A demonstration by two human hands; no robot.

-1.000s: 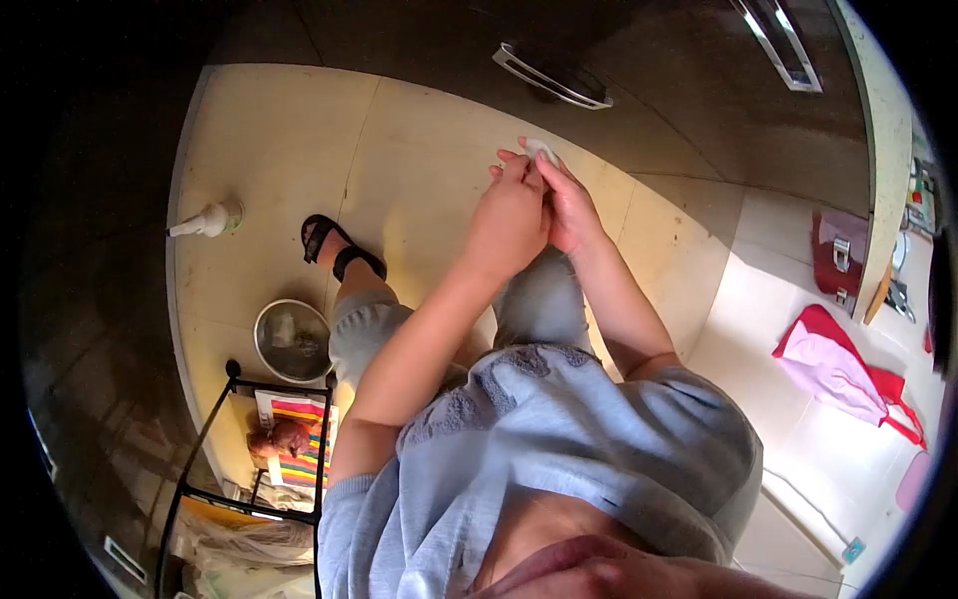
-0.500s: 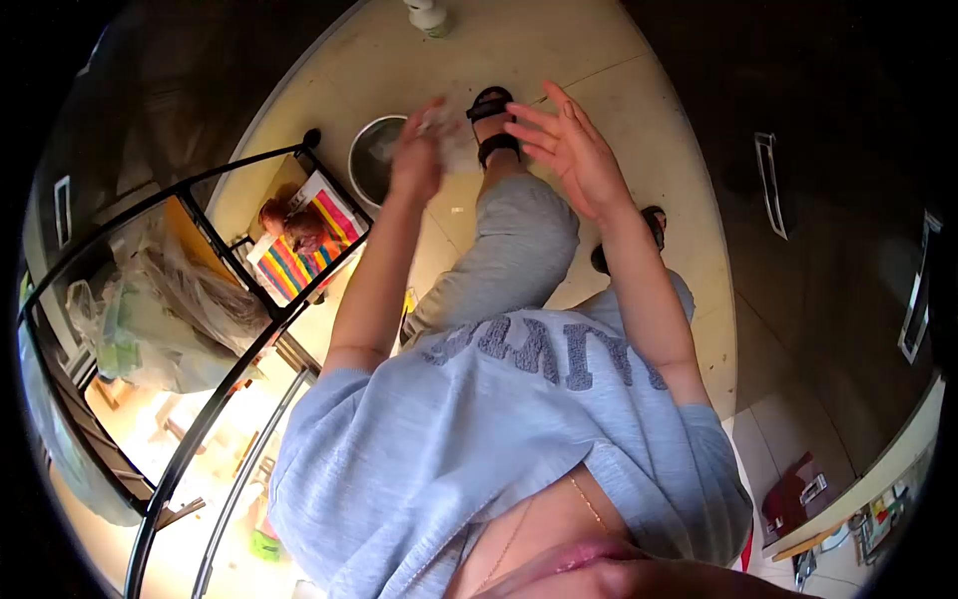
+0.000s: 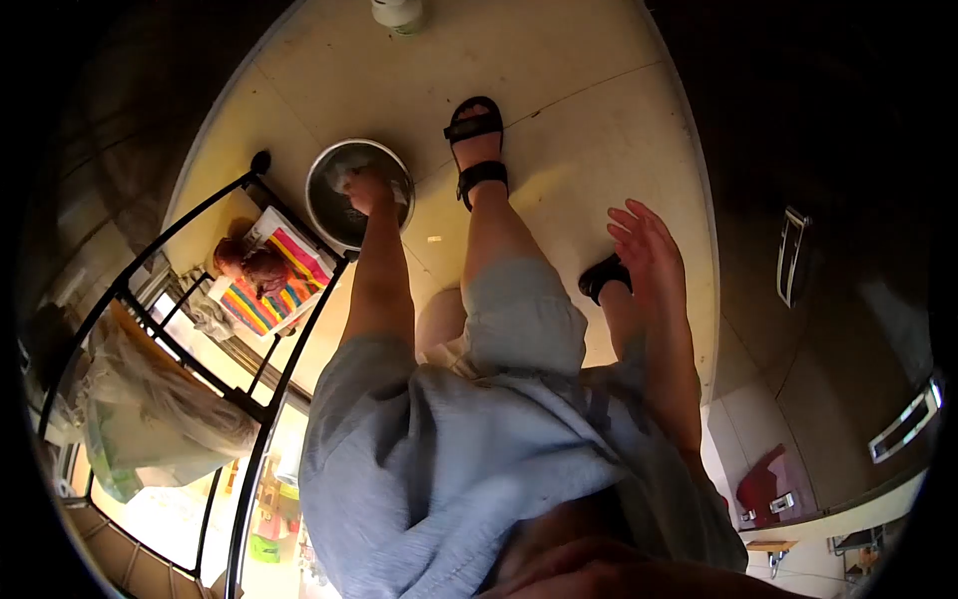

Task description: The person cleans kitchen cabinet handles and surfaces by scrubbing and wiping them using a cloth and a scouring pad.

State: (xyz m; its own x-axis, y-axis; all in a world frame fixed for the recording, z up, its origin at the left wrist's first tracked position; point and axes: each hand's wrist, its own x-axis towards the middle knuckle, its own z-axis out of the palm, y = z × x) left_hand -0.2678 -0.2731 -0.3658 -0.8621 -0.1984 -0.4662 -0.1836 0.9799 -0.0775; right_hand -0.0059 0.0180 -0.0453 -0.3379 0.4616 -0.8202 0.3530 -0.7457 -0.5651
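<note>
My left hand (image 3: 370, 192) reaches down inside a round, pale-rimmed bin (image 3: 407, 218) that stands on the floor. A whitish crumpled thing (image 3: 344, 176), perhaps tissue or thin plastic, shows at its fingertips. The fingers look closed but are partly hidden. My right hand (image 3: 649, 250) hangs in the air at the right, above a sandalled foot, holding nothing. Its fingers are slightly bent and apart.
Beside the bin stands a black-framed rack (image 3: 190, 195) with a colourful striped box (image 3: 261, 298) and dark reddish objects (image 3: 257, 268). Plastic bags (image 3: 150, 414) lie lower on it. A white bottle-like container (image 3: 397, 14) stands at the far floor edge. Cabinet handles (image 3: 793, 257) line the right.
My left hand has gone from the air beside the bin down into it. My right hand has lowered and moved right. My body leans further forward.
</note>
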